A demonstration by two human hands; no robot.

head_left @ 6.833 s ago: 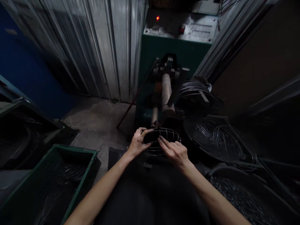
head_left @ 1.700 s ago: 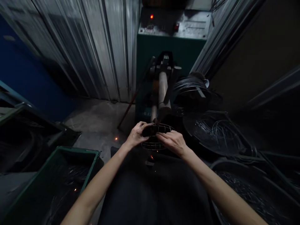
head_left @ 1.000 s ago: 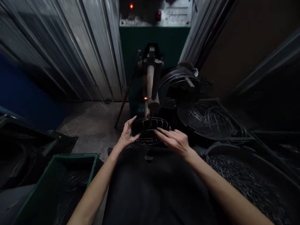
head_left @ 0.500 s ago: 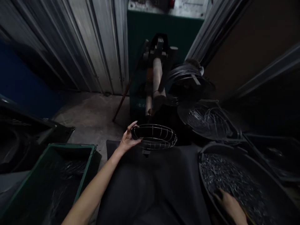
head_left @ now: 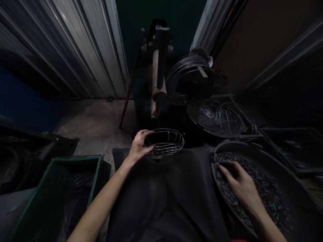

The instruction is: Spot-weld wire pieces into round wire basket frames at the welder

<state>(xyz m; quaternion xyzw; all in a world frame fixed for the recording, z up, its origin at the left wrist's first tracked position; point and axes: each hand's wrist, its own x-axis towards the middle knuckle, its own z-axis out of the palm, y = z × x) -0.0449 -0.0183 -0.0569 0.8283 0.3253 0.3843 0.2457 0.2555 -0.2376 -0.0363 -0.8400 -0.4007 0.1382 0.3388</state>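
Note:
My left hand (head_left: 138, 146) grips the left rim of a round wire cage (head_left: 165, 143), held level above my dark apron just below the welding machine's arm (head_left: 156, 84). My right hand (head_left: 237, 183) reaches into a dark round tub (head_left: 277, 164) full of short metal wire pieces (head_left: 264, 191). Its fingers lie curled on the pile, and what they hold, if anything, is too dark to make out.
A green crate (head_left: 58, 195) with wire parts stands at lower left, a dark bin behind it. Stacked wire rings (head_left: 191, 79) and a tray of wire loops (head_left: 222, 116) sit right of the machine. Corrugated metal walls stand behind. Bare concrete floor (head_left: 98, 121) lies left of the machine.
My right hand left the wire cage and went down right into the tub of wire pieces. My left hand drew the cage back from the machine's arm. The view tilted down.

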